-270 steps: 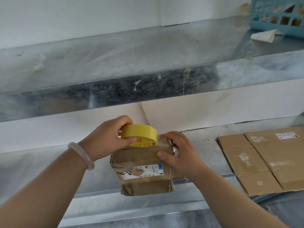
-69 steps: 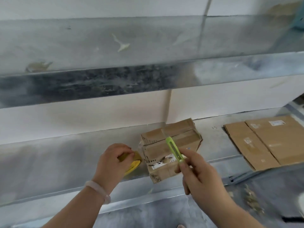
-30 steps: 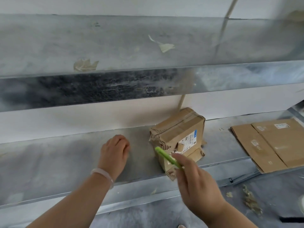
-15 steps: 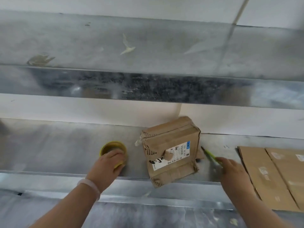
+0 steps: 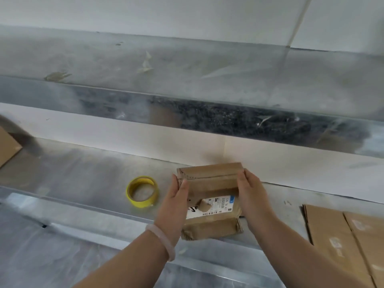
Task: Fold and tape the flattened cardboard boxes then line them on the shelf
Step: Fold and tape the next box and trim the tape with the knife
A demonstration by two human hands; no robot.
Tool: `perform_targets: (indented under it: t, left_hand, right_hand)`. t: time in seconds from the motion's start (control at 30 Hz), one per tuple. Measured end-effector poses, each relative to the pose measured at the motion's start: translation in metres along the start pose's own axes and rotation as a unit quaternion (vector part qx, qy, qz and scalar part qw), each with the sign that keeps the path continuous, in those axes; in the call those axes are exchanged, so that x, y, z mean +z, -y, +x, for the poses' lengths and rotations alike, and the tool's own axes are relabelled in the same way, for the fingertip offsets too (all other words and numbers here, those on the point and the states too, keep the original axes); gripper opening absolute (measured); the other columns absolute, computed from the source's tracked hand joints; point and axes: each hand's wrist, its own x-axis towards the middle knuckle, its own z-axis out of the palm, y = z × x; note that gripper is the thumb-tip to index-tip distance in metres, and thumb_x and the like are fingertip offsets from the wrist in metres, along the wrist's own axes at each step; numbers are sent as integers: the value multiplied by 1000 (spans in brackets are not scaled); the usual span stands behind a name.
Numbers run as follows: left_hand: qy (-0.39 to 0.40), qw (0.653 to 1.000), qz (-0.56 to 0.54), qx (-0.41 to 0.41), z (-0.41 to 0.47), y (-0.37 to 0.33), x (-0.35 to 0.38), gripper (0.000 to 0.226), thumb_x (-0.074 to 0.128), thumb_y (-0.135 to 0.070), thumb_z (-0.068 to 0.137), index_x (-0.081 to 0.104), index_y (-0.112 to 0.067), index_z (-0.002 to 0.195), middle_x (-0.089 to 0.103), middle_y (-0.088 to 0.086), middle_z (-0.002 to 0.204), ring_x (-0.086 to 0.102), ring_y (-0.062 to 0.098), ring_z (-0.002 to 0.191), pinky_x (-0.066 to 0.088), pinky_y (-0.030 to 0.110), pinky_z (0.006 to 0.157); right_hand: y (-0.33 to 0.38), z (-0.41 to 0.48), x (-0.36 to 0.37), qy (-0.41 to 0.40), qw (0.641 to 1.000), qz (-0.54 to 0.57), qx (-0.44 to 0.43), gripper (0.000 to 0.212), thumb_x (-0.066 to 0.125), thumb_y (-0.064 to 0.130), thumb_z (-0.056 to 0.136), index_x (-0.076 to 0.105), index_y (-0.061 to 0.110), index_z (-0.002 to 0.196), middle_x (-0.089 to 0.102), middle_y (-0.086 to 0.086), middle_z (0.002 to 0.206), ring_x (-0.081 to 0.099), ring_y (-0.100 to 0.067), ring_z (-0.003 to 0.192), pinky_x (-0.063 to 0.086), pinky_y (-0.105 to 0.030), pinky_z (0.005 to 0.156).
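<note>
A small folded, taped cardboard box (image 5: pixel 212 183) with a white shipping label sits at the front of the metal shelf (image 5: pixel 83 179). My left hand (image 5: pixel 176 202) presses its left side and my right hand (image 5: pixel 252 196) presses its right side, so both hold the box between them. A roll of yellow tape (image 5: pixel 142 191) lies flat on the shelf just left of my left hand. Flattened cardboard boxes (image 5: pixel 340 242) lie in a stack at the right end of the shelf. The green cutter is out of sight.
An upper metal shelf (image 5: pixel 187 80) runs across above, with scraps of tape stuck to it. The corner of another cardboard piece (image 5: pixel 7 146) shows at the far left edge. A white wall backs the shelf.
My left hand let go of the tape roll, which now lies on the shelf. My right hand no longer holds the green cutter. Both hands have moved onto the sides of the box.
</note>
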Motion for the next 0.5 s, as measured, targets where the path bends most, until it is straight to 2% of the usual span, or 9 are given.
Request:
perform_targets:
  t: [0.03,0.1,0.17,0.23,0.3,0.43,0.5]
  left_hand:
    - [-11,1000,-17,-5,-2,0,0,42,50,-46,94,48,-36,135,58,-19,121,54,5,111,37,28,104]
    - [-36,999,-7,0,-1,4,-1,40,56,-49,89,61,-30,124,66,-14,112,59,5,103,44,32,100]
    - [-68,996,55,19,-2,3,3,36,64,-52,83,67,-28,111,71,-13,98,65,8,94,50,33,92]
    - [-87,991,94,40,-2,0,8,21,70,-47,80,70,-29,90,73,-13,80,68,7,80,55,31,80]
    - [-100,990,89,39,1,-3,12,15,72,-41,80,70,-26,82,72,-10,72,68,9,73,55,29,72]
    - [-134,987,78,37,6,1,15,16,65,-33,88,68,-25,75,69,-8,70,63,10,69,49,21,62]
    - [-141,987,63,44,4,5,16,19,61,-30,91,69,-23,75,67,-10,68,60,10,68,47,21,61]
  right_hand:
    - [-6,-5,-1,-16,999,34,16,49,45,59,91,46,32,132,55,4,127,58,-19,107,48,-48,97]
    - [-18,-15,-1,-38,996,71,51,41,58,54,89,45,29,117,51,6,112,56,-13,92,49,-41,87]
    - [-24,-21,3,-47,996,51,51,52,71,54,78,41,30,114,46,4,115,57,-16,94,51,-42,90]
    - [-21,-23,7,-58,997,38,41,62,80,53,69,42,31,113,48,2,119,58,-19,98,52,-45,92]
    - [-17,-17,7,-70,996,44,37,58,81,52,67,47,31,110,56,3,114,61,-18,97,54,-45,90]
    - [-21,-12,0,-77,996,50,17,30,70,50,82,64,29,102,69,8,94,66,-16,87,56,-42,83]
    - [-24,-14,-4,-72,996,55,14,16,64,45,89,68,30,83,70,7,81,67,-18,81,57,-43,81]
